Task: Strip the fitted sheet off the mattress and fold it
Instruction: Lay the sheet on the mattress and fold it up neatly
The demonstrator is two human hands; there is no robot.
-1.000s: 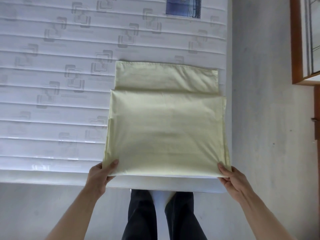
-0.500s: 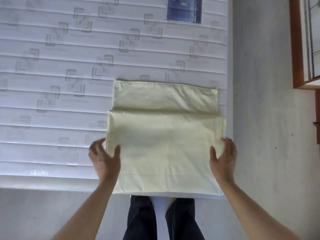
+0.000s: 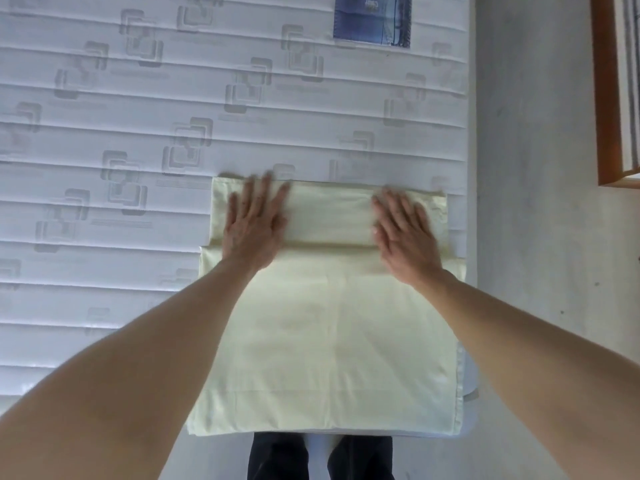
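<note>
Nearest, dark trouser legs (image 3: 318, 457) just below the near edge of the mattress (image 3: 104, 98), with pale floor (image 3: 540, 237) off to the right. Above that, the fitted sheet (image 3: 332, 341), pale yellow-green, already stripped and folded into a thick rectangle, lying on the bare mattress near its right side; near edge hanging slightly over the mattress's near edge, right edge close to the mattress's right side. Further in, a step across the sheet where the wider upper fold ends and a narrower band shows beyond it. On that far band, left hand (image 3: 254, 223) and right hand (image 3: 405, 237), both pressed flat, fingers straight and spread, gripping nothing, slightly blurred. Beyond, quilted white ticking with grey square motifs, a blue label (image 3: 372, 20) at the far edge of view, a wooden-framed piece (image 3: 609, 91) at far right.

Judged risks from here:
- Layers not squared: far band narrower than the near panel, so another fold probably lands crooked unless edges get aligned first
- Pressing with flat palms only, no pinch on any corner: stacked layers likely to slide over each other or over the slick ticking, opening the fold
- Near edge overhanging: a push toward the body could tip the bundle off onto the floor
- Elastic corners, hidden inside, may bunch and spring the fold open; cannot tell how tucked
</note>
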